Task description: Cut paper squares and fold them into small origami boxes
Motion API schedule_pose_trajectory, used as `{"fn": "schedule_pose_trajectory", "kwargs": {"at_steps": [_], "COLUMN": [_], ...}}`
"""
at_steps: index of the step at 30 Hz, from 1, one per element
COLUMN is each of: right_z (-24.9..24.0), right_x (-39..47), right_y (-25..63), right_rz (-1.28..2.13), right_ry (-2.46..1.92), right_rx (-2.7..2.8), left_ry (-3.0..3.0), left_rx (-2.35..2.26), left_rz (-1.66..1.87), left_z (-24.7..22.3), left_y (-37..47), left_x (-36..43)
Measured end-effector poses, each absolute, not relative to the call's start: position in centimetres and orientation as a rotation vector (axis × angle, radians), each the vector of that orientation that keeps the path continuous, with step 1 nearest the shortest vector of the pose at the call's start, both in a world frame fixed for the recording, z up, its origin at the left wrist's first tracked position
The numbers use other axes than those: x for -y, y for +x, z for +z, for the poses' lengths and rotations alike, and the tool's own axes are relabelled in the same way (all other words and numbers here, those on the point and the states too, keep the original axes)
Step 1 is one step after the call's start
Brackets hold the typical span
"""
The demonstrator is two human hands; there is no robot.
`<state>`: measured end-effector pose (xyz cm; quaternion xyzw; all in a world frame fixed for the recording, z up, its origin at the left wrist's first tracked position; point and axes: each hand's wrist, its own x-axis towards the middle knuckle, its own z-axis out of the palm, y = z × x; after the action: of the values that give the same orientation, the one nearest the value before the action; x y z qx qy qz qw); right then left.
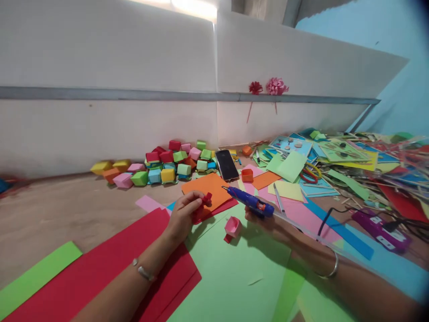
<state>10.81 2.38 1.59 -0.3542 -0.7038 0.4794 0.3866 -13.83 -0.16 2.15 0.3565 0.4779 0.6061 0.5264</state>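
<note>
One blue glue gun (250,200), any lettering indistinct, in the right hand (264,226)

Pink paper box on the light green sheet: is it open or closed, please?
Open: the pink paper box shows its hollow inside between the walls, with no lid.

Beyond the left grip (184,210) and right grip (258,221) stand white wall panels (110,53), meeting at a vertical seam (216,58) ahead of the gap between the two. A grey rail (134,93) crosses them, higher than either grip; a strut (363,116) slants from its end, far right of the right grip. Past it rises a light blue wall (402,36). A bright light (194,6) glows high above the left grip. Left of that grip spreads a brown surface (60,210), floor or tabletop unclear.
</note>
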Motion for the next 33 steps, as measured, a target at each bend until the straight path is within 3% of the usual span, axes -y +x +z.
{"fn": "schedule_pose_trajectory", "kwargs": {"at_steps": [8,33], "right_z": [3.4,1.1], "right_x": [-0.9,-1.2], "right_y": [11.0,10.7], "right_rz": [0.841,0.811], "right_ry": [-0.918,-0.868], "right_rx": [2.002,2.082], "left_ry": [0.785,0.970], "left_rx": [-1.132,-1.275], "left_rz": [1.384,1.375], "left_z": [2.4,2.6], "left_y": [-12.4,-11.6], "left_x": [0.7,1.4]}}
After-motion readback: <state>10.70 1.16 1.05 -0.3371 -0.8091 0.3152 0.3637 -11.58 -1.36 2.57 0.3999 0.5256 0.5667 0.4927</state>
